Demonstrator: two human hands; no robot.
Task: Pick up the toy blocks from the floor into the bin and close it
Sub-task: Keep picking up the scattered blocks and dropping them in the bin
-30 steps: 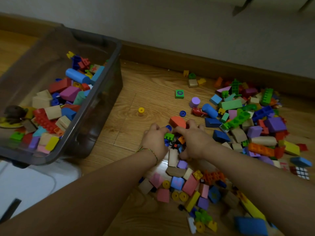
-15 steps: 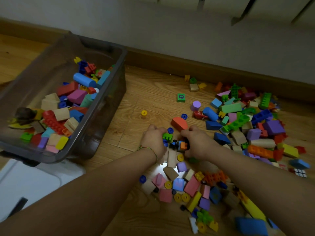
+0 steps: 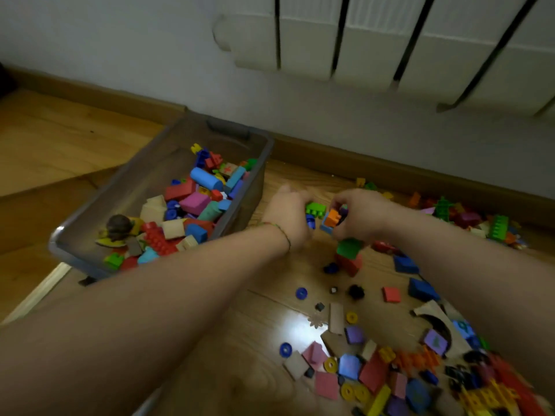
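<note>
My left hand (image 3: 289,216) and my right hand (image 3: 362,216) are raised above the floor, cupped together round a handful of small blocks (image 3: 326,214): a green brick, an orange one and blue pieces show between them. A green block (image 3: 348,247) hangs under my right hand. The hands are just right of the grey translucent bin (image 3: 244,136), which holds several coloured blocks. More blocks (image 3: 375,370) lie scattered on the wooden floor at lower right, and others (image 3: 480,220) along the wall at right.
A red block (image 3: 350,264) and blue pieces lie on the floor below the hands. A white radiator (image 3: 390,40) hangs on the wall above. A wooden baseboard (image 3: 390,169) runs behind. A pale surface (image 3: 36,295) edges the bin's near left corner.
Both hands have lifted off the floor with a scoop of blocks and moved up and left toward the bin. The camera view has tilted upward, showing the radiator.
</note>
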